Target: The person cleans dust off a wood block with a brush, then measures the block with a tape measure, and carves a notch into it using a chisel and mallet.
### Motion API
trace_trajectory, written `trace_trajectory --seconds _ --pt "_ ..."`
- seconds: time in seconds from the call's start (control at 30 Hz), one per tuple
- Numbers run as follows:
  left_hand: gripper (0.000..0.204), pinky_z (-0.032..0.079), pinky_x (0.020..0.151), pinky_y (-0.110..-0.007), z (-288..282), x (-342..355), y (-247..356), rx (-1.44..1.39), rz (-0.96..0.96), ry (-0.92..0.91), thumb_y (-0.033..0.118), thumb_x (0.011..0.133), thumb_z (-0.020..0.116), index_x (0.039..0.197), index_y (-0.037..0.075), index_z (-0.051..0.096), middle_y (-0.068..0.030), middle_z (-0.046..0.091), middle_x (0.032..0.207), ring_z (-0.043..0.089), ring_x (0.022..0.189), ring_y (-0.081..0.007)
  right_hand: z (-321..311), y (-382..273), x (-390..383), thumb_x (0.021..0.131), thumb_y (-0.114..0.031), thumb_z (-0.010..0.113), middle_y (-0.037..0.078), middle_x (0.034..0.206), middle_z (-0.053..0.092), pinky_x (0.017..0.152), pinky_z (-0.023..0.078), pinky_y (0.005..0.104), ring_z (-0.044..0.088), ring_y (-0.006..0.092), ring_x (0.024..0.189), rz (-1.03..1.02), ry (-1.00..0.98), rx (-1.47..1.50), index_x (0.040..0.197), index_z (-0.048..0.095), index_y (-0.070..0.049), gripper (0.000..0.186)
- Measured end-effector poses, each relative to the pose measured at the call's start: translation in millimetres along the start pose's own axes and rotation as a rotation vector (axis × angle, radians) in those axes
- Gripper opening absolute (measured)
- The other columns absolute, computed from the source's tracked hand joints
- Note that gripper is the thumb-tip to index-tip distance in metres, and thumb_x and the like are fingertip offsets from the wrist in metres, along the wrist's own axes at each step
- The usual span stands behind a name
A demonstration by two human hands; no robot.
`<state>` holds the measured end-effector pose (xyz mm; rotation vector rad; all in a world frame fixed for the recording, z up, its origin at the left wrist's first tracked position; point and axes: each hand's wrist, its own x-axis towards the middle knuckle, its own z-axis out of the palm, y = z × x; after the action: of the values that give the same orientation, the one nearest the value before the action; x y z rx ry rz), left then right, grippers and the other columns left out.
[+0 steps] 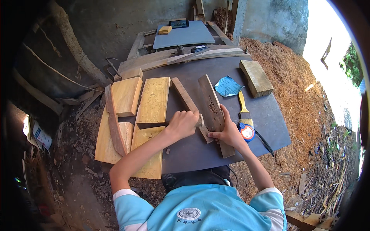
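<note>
My left hand [182, 124] is closed in a fist over a narrow wooden strip [183, 93]. A small pale edge [201, 120] shows at its fingers; what they grip is mostly hidden. My right hand [230, 133] holds a dark, weathered board [211, 103] by its right edge, thumb across its face and fingers behind. The board lies lengthwise away from me, with dark pits in its surface. Left of my left hand is a yellowish wooden block [153, 101] with line drawings on it. A tape measure [247, 132] with a blue and orange case lies beside my right hand.
On the dark table [181, 158] are a yellow-handled paintbrush [242, 102], a torn blue sheet [228, 86], a thick wood block [256, 78] and a black pen-like item [264, 142]. More pale boards [127, 94] are stacked left. Long planks [204, 54] cross the back. Sawdust [285, 73] covers the ground right.
</note>
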<state>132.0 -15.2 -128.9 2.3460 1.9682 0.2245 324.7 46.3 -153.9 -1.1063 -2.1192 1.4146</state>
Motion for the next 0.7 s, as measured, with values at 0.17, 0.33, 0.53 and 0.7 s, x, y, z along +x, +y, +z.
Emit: trace_trajectory --seconds 0.17,0.33,0.53,0.7 --pt "0.020 0.050 0.060 -0.040 6 1 -10 -0.058 -0.015 0.069 0.002 0.057 0.063 0.073 -0.006 0.054 -0.0195 0.060 0.069 0.062 0.068 -0.0357 1 4 0 0.064 -0.012 0.079 0.021 0.113 0.057 0.071 0.053 0.0350 0.065 0.0259 0.081 -0.038 0.013 -0.056 0.140 0.010 -0.016 0.103" --pt "0.018 0.052 0.062 -0.037 -37 -2 -6 -0.460 -0.116 -0.079 0.006 0.063 0.063 0.080 -0.001 0.064 -0.0196 0.064 0.071 0.065 0.068 -0.0298 0 2 3 0.065 -0.011 0.078 0.021 0.114 0.056 0.069 0.054 0.0339 0.065 0.0238 0.079 -0.015 -0.003 -0.057 0.141 0.009 -0.017 0.102" --pt "0.027 0.048 0.053 -0.028 -86 13 -8 -0.760 -0.064 0.352 0.027 0.073 0.074 0.081 0.003 0.063 -0.0078 0.063 0.065 0.059 0.053 -0.0130 -1 -3 4 0.066 -0.009 0.078 0.020 0.111 0.058 0.065 0.054 0.0333 0.064 0.0209 0.072 0.007 -0.018 -0.052 0.141 0.010 -0.018 0.101" --pt "0.024 0.038 0.044 -0.020 -105 48 7 -1.259 -0.018 0.693 0.023 0.077 0.070 0.074 0.006 0.054 0.0008 0.053 0.057 0.050 0.045 -0.0059 0 2 6 0.063 -0.013 0.079 0.025 0.116 0.055 0.086 0.048 0.0384 0.060 0.0331 0.098 0.029 -0.042 -0.038 0.140 0.009 -0.014 0.104"
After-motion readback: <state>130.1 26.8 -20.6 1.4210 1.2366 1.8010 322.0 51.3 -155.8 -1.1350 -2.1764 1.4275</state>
